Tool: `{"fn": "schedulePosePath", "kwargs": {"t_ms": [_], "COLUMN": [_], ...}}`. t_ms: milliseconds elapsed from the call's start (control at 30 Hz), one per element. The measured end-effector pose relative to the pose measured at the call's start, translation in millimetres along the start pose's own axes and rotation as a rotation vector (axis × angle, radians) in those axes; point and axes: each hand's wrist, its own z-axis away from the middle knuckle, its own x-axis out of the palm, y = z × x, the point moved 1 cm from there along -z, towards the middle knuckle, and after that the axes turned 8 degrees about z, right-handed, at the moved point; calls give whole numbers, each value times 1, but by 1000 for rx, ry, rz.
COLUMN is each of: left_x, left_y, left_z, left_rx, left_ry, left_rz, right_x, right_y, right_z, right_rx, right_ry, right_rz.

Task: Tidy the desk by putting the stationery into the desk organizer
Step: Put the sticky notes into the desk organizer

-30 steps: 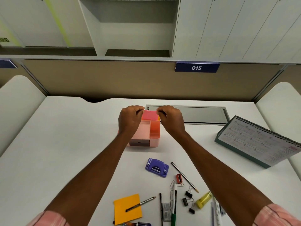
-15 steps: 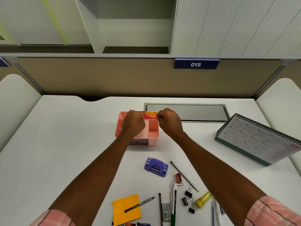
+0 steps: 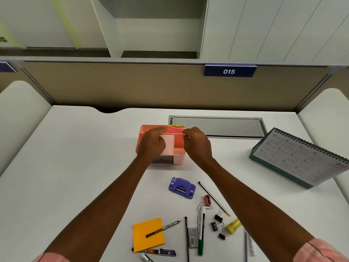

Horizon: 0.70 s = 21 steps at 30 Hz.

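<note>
1. One pink desk organizer (image 3: 178, 157) sits mid-desk (image 3: 75, 167). Its long side runs left to right, and its drawer face is toward the person.
2. Loose near the front edge lie three binder clips (image 3: 218, 218), one purple hole punch (image 3: 182, 188), one red sharpener (image 3: 207, 200), one orange sticky pad (image 3: 145, 241) and one yellow highlighter (image 3: 233, 225).
3. A second ago the pink sticky notes (image 3: 171, 129) were held above the organizer. Now they stand on edge in its rear slot, long axis left to right.
4. The left hand (image 3: 153, 142) and right hand (image 3: 198, 142) hover with curled fingers at the notes' ends. Whether they pinch them cannot be told.

Both arms stretched forward; left hand (image 3: 153, 142) and right hand (image 3: 198, 145) side by side, fingers bent.
</note>
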Motion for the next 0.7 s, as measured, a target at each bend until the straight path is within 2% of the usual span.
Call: {"fn": "schedulePosePath", "kwargs": {"t_ms": [167, 267, 433, 533, 633, 700], "left_x": [-3, 2, 18, 12, 4, -1], "left_y": [12, 3, -48, -78, -109, -122], "left_z": [57, 105, 175, 209, 239, 256], "left_rx": [-17, 21, -73, -145, -201, -244], "left_ry": [120, 88, -34, -39, -96, -178], "left_rz": [169, 240, 205, 156, 28, -23], "right_x": [-1, 3, 20, 31, 39, 40], "right_y": [-15, -25, -40, -43, -44, -45], "right_z": [42, 83, 157, 193, 221, 233], "right_rx": [-12, -20, -66, -58, -201, -318], "right_ry": [-13, -48, -225, -384, -559, -614], "right_rz": [-65, -143, -204, -213, -131, -48]}}
